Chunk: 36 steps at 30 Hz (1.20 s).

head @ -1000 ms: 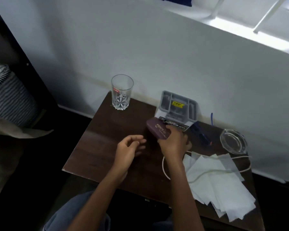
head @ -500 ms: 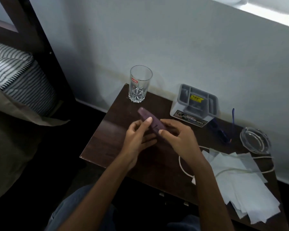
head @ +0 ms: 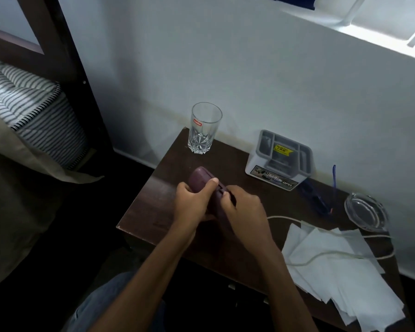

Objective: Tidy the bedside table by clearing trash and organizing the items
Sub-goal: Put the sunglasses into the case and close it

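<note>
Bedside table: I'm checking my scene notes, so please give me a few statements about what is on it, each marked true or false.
1. The left hand and the right hand both grip the purple case. True.
2. The drinking glass lies on its side. False: it stands upright at the far left corner of the bedside table.
3. The white cable runs across the paper napkins. True.
4. The glass ashtray sits inside the grey organizer. False: it rests on the table to the organizer's right, apart from it.
</note>
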{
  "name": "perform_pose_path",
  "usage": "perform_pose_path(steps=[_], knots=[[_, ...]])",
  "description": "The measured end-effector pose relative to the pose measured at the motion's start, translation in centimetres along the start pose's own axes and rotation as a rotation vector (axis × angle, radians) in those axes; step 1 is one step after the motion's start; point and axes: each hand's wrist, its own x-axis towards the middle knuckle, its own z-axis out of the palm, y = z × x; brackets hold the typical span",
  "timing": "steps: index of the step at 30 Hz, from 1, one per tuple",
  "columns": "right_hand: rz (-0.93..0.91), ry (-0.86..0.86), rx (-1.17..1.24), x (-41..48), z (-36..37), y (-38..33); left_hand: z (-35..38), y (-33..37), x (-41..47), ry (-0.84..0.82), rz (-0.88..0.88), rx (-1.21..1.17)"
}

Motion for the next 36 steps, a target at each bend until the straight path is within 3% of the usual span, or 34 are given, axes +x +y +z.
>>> perform_pose_path(steps=[9,13,16,18,24,31,36], knots=[[-0.021,0.062,-0.046,0.3,0.2,-0.1,-0.4,0.1,0.4,-0.017,-0.019,-0.035],[-0.002,-0.011,0.269,1.0,-1.3,0.7,-0.6,0.0,0.5,-0.181,-0.083,-0.167],[0.089,-0.137,0.464,1.2,-3.6,1.7,-0.7,0.3,0.3,-0.341,-0.176,-0.423],[0.156,-0.185,0.543,1.1,-4.8,2.8,-0.8,0.4,0.4,-0.401,-0.196,-0.462],[0.202,-0.07,0.652,0.2,-6.8,4.5,-2.4,1.2,1.4,-0.433,-0.08,-0.06],[0.172,0.011,0.715,-0.7,-7.8,4.8,-2.9,1.9,1.6,-0.483,0.036,-0.005],[0.206,0.076,0.753,-0.6,-7.5,4.3,-3.9,2.6,1.6,-0.482,0.188,0.334]])
